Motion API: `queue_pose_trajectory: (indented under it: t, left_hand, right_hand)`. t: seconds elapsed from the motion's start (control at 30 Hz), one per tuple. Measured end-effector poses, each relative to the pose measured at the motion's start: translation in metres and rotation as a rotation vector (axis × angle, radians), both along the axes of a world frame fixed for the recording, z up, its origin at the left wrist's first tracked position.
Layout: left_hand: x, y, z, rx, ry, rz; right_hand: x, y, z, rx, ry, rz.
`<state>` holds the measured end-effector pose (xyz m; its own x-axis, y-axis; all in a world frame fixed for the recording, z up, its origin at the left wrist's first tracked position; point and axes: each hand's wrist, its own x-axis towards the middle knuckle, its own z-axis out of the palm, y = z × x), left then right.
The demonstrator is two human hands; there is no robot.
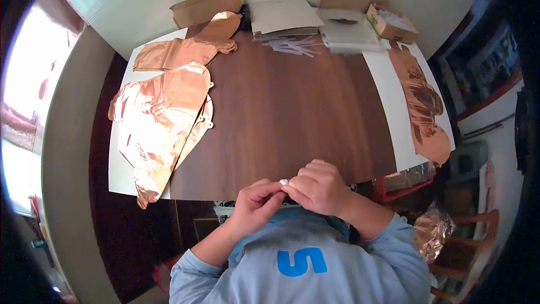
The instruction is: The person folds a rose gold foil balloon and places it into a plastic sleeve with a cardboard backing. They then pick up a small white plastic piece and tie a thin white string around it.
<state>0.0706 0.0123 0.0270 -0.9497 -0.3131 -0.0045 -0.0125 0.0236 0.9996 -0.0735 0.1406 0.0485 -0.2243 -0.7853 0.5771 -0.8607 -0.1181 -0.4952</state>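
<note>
My left hand [254, 205] and my right hand [320, 187] meet at the near edge of the table, in front of my chest. Between their fingertips is a small white piece [284, 182], too small to name and mostly covered. Both hands are closed: the left pinches one side with thumb and forefinger, and the right has its fingers curled over the other side. To the left of my hands lie flat rose-gold foil balloons [163, 98], stacked and overlapping, with small tabs along one edge.
The brown tabletop [298, 107] has white side panels. At the back are a stack of white cards [286, 16], loose white strips [292, 46], clear plastic bags [349, 36] and a small carton [392, 23]. More rose-gold foil [419, 101] lies right. A wooden chair [469, 253] stands lower right.
</note>
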Motion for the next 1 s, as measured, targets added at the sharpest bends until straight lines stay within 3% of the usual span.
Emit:
queue_pose_trajectory:
  t: [0.07, 0.17, 0.3, 0.43, 0.6, 0.7, 0.8, 1.0]
  left_hand:
    - [0.0, 0.001, 0.0, -0.043, -0.013, 0.002]
    - [0.0, 0.001, -0.001, 0.029, -0.025, 0.009]
    - [0.002, -0.004, 0.006, 0.108, -0.095, 0.0]
    - [-0.001, -0.006, 0.006, 0.302, -0.09, -0.173]
    - [-0.004, -0.017, 0.011, 0.415, -0.18, -0.376]
    - [-0.006, -0.02, 0.013, 0.537, -0.278, -0.419]
    - [-0.009, -0.025, 0.013, 0.592, -0.431, -0.431]
    - [-0.017, -0.014, 0.003, 0.661, -0.305, -0.488]
  right_hand:
    - [-0.005, -0.001, 0.001, 0.024, -0.041, -0.022]
    - [-0.013, 0.003, -0.008, 0.28, -0.245, -0.115]
    - [-0.018, 0.01, 0.012, 0.216, -0.397, -0.161]
    - [-0.019, 0.007, 0.033, 0.274, -0.574, 0.316]
    - [-0.02, 0.009, 0.024, 0.312, -0.496, 0.513]
    - [-0.014, 0.013, 0.032, 0.329, -0.527, 0.512]
    - [-0.01, 0.019, 0.032, 0.319, -0.367, 0.494]
    - [-0.021, 0.016, 0.036, 0.364, -0.334, 0.586]
